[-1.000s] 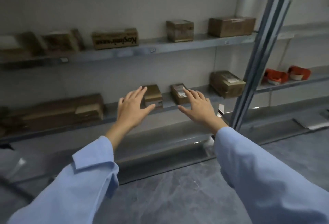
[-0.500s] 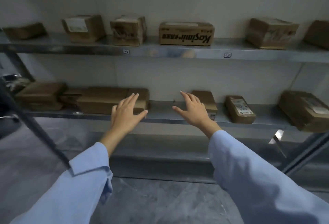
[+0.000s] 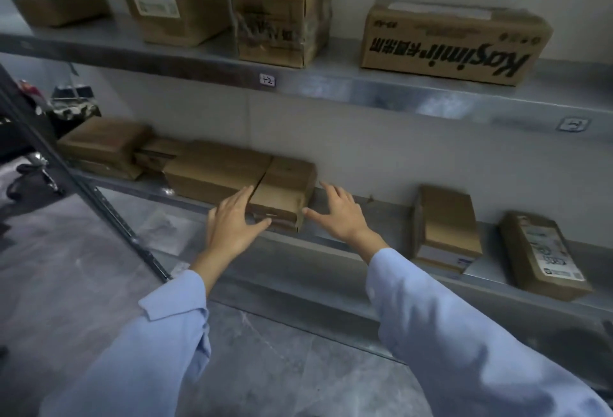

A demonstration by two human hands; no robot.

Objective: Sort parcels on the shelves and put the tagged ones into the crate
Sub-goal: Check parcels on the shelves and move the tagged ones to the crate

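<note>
A long flat brown parcel (image 3: 232, 172) lies on the lower metal shelf (image 3: 381, 231), its right end near the shelf's front edge. My left hand (image 3: 232, 221) is spread open with its fingers on the parcel's near right end. My right hand (image 3: 338, 214) is open just to the right of that end, thumb close to its corner; I cannot tell if it touches. Right of my hands lie a small brown parcel (image 3: 446, 227) and a parcel with a white printed label (image 3: 544, 254). No crate is in view.
The upper shelf (image 3: 331, 81) carries several cardboard boxes, among them a labelled box (image 3: 175, 7) and a printed carton (image 3: 454, 40). More flat parcels (image 3: 102, 144) lie at the lower shelf's left end. A dark slanted upright (image 3: 99, 197) crosses the left. Grey floor lies below.
The view has swung left along the shelves and closer in. Both hands have moved from the small parcels to the right end of the long flat parcel, staying spread open.
</note>
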